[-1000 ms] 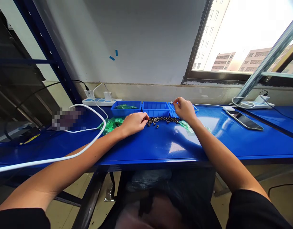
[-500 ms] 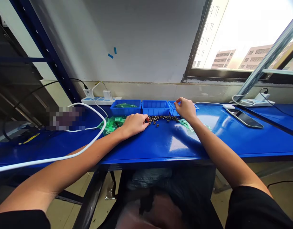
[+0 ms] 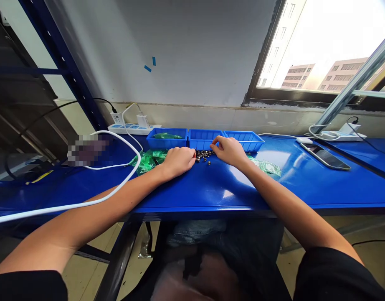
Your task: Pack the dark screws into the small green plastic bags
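Note:
My left hand [image 3: 179, 162] rests on the blue table at the left end of a pile of small shiny metal parts [image 3: 204, 155]. Its fingers are curled together, and whatever lies between the tips is hidden. Over the right side of the pile, in front of the middle blue bin [image 3: 202, 133], is my right hand [image 3: 228, 149]. Thumb and fingers are bent into a pinch there; anything between them is too small to make out. One metal part [image 3: 209, 163] lies a little apart from the pile, nearer to me.
A left blue bin [image 3: 159, 143] holds green packaging; a right blue bin [image 3: 252, 144] stands beside the middle one. Green plastic bags [image 3: 145, 162] lie left, another green bag [image 3: 269, 167] right. A white cable [image 3: 95, 203] arches over my left forearm. A phone [image 3: 327, 156] lies far right.
My right hand has moved left and down from the right bin to the metal parts. My left hand stays by the pile. The view has shifted slightly.

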A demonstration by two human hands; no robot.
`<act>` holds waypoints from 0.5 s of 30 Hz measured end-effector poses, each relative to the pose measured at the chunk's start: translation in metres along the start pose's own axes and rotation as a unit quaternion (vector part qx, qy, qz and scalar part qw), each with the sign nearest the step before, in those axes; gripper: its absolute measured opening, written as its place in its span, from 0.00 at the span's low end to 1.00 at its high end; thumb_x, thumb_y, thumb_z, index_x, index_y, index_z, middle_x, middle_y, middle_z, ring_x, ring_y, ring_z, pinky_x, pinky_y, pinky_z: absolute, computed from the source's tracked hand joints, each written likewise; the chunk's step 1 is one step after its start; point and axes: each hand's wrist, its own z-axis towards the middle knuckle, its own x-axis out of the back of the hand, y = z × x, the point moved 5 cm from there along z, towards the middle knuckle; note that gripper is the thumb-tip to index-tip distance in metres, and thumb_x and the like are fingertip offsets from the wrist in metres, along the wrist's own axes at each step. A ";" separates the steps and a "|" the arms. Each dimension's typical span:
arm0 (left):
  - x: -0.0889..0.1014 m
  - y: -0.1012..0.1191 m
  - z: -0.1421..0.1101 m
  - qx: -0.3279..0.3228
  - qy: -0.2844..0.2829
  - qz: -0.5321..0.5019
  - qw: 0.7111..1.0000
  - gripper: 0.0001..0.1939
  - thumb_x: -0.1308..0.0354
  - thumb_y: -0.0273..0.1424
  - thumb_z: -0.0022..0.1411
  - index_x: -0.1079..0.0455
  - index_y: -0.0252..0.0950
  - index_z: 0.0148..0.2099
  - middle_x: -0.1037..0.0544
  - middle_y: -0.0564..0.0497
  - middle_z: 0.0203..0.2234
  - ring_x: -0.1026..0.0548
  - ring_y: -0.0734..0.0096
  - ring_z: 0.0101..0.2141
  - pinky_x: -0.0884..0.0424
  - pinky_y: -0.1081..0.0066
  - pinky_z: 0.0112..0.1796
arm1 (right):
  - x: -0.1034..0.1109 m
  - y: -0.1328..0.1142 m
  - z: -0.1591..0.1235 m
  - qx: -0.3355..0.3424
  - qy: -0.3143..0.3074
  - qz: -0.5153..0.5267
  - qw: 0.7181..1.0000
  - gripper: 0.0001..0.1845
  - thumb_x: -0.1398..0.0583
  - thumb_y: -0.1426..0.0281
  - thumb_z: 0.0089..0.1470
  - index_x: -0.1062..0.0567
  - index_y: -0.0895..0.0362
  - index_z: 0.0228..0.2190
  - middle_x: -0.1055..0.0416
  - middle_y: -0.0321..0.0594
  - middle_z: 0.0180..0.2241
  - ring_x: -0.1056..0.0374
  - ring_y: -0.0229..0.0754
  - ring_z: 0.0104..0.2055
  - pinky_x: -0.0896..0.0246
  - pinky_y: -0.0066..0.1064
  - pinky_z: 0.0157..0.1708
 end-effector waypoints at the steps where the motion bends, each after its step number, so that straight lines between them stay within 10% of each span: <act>1: 0.001 -0.001 0.000 0.005 0.000 -0.001 1.000 0.13 0.53 0.33 0.60 0.28 0.39 0.41 0.21 0.46 0.37 0.25 0.55 0.39 0.33 0.67 0.35 | 0.001 0.000 0.000 0.003 0.001 0.004 1.000 0.10 0.46 0.66 0.55 0.26 0.55 0.34 0.29 0.36 0.24 0.33 0.41 0.30 0.53 0.28 0.26; 15: 0.016 -0.001 -0.007 -0.003 0.074 -0.116 0.990 0.12 0.52 0.35 0.59 0.29 0.39 0.38 0.22 0.51 0.30 0.25 0.64 0.33 0.36 0.72 0.29 | -0.003 -0.028 -0.012 0.176 -0.086 0.056 0.979 0.13 0.47 0.71 0.56 0.26 0.57 0.40 0.28 0.37 0.27 0.35 0.37 0.31 0.49 0.28 0.32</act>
